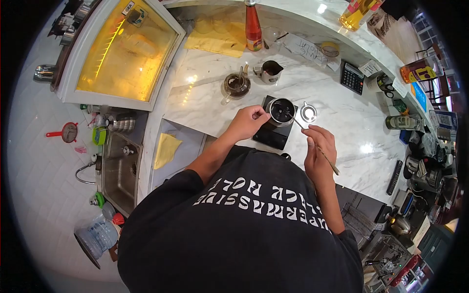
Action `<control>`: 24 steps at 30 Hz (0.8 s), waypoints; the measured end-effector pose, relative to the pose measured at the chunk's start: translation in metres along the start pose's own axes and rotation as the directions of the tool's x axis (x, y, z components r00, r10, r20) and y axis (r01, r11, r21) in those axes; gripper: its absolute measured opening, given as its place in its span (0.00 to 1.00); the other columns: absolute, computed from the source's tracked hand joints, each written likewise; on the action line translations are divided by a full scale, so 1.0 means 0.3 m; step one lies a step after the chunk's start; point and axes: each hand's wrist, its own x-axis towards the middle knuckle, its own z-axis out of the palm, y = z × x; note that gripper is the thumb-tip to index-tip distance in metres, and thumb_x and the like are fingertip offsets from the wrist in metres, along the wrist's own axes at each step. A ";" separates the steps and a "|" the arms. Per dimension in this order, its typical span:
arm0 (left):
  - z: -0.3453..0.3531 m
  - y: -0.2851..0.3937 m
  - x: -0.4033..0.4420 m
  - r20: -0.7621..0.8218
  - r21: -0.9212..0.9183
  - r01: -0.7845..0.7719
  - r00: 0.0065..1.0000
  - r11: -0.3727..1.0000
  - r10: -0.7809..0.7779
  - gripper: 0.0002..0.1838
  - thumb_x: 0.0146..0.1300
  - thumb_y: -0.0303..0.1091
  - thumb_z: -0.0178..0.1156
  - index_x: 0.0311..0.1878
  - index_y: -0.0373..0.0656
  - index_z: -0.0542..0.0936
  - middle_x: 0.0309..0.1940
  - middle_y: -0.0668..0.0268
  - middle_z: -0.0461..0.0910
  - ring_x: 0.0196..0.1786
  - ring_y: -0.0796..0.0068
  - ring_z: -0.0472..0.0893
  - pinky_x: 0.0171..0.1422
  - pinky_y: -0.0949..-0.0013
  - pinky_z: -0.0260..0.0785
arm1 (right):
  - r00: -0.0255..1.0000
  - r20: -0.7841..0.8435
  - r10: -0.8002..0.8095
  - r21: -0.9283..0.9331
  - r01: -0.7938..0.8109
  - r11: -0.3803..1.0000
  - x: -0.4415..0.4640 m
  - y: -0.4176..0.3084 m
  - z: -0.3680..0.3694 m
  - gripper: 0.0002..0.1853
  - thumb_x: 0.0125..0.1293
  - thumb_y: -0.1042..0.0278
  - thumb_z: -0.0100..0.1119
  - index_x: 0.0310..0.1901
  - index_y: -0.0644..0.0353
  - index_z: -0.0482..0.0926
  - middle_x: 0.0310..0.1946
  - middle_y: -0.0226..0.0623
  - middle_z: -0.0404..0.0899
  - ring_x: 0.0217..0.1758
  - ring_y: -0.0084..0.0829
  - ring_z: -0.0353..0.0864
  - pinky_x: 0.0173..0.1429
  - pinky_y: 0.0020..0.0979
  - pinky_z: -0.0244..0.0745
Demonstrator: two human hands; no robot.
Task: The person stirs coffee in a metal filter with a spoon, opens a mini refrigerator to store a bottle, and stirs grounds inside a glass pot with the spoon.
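A metal cup [282, 112] with dark contents stands on a black scale [271, 136] on the marble counter. My left hand [250, 121] is at the cup's left rim, thumb and fingers pinched together. Between the fingers of my right hand [320, 150] is a long-handled spoon [328, 161], its far end in the cup. A round white and metal lid [309, 113] lies just right of the cup. Behind the cup are a metal pitcher [270, 73] and a glass pot [236, 86] with dark contents.
A red bottle [253, 29] and yellow cloth [215, 38] are at the back. A calculator [351, 78] and remote [394, 177] lie rightward. A lit glass-fronted cabinet [128, 51] and sink [119, 180] are on the left. Glasses stand on the raised ledge [312, 19].
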 end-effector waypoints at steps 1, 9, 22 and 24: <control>0.004 -0.005 -0.001 -0.003 -0.002 -0.001 1.000 1.000 0.001 0.15 0.72 0.41 0.66 0.39 0.36 0.83 0.31 0.68 0.83 0.37 0.79 0.77 0.45 0.68 0.72 | 1.000 -0.010 0.020 -0.010 -0.020 1.000 0.003 0.002 -0.002 0.06 0.71 0.76 0.59 0.47 0.61 0.83 0.45 0.46 0.86 0.55 0.48 0.83 0.63 0.45 0.73; 0.023 -0.016 -0.008 -0.045 -0.062 -0.034 0.999 0.997 0.031 0.13 0.72 0.38 0.66 0.40 0.36 0.83 0.32 0.68 0.83 0.37 0.80 0.77 0.46 0.71 0.72 | 1.000 -0.015 0.006 -0.004 -0.007 1.000 0.000 0.010 -0.018 0.06 0.72 0.75 0.59 0.46 0.62 0.84 0.45 0.46 0.86 0.54 0.48 0.83 0.62 0.45 0.74; 0.025 -0.029 -0.003 -0.070 -0.094 -0.048 0.997 0.994 0.042 0.12 0.73 0.37 0.66 0.41 0.36 0.83 0.34 0.69 0.84 0.38 0.81 0.77 0.47 0.71 0.72 | 0.998 -0.023 0.059 -0.036 -0.060 0.998 0.010 0.012 -0.009 0.07 0.75 0.75 0.57 0.47 0.61 0.85 0.48 0.47 0.86 0.56 0.46 0.83 0.60 0.42 0.76; 0.023 -0.029 -0.004 -0.072 -0.089 -0.043 0.997 0.995 0.037 0.12 0.73 0.37 0.66 0.41 0.36 0.83 0.34 0.69 0.84 0.38 0.81 0.77 0.47 0.71 0.72 | 0.996 -0.035 0.083 -0.050 -0.085 0.995 -0.004 0.028 -0.019 0.08 0.76 0.76 0.56 0.46 0.61 0.85 0.49 0.47 0.86 0.56 0.46 0.84 0.59 0.41 0.78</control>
